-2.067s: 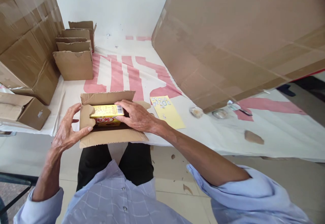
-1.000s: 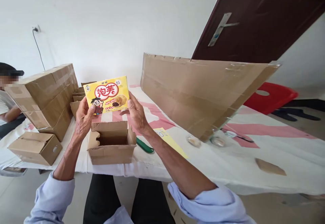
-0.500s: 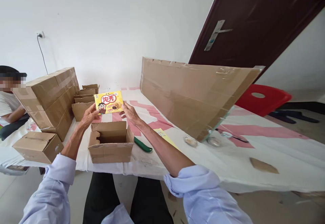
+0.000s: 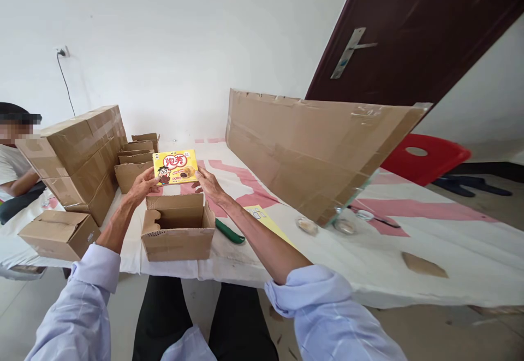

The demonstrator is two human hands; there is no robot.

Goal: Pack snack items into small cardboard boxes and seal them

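A yellow snack box point(image 4: 176, 166) with red lettering and a cartoon figure is held up, its printed front facing me. My left hand point(image 4: 143, 185) grips its left edge and my right hand point(image 4: 208, 184) its right edge. Below it, on the cloth-covered table, stands an open cardboard box point(image 4: 178, 243) with raised flaps; its inside is in shadow. A green-handled tool point(image 4: 230, 232) lies just right of that box. Partly behind my right forearm is a yellow sheet point(image 4: 268, 222).
Stacked cartons point(image 4: 77, 159) and a closed small carton point(image 4: 57, 234) stand left, with open cartons point(image 4: 133, 172) behind. A large cardboard piece point(image 4: 311, 153) leans at centre right. Tape rolls point(image 4: 307, 226) and a cardboard scrap point(image 4: 424, 264) lie right. A person point(image 4: 16, 170) sits far left.
The yellow snack box has dipped slightly and tilted a little, still between both hands. The view has shifted very slightly.
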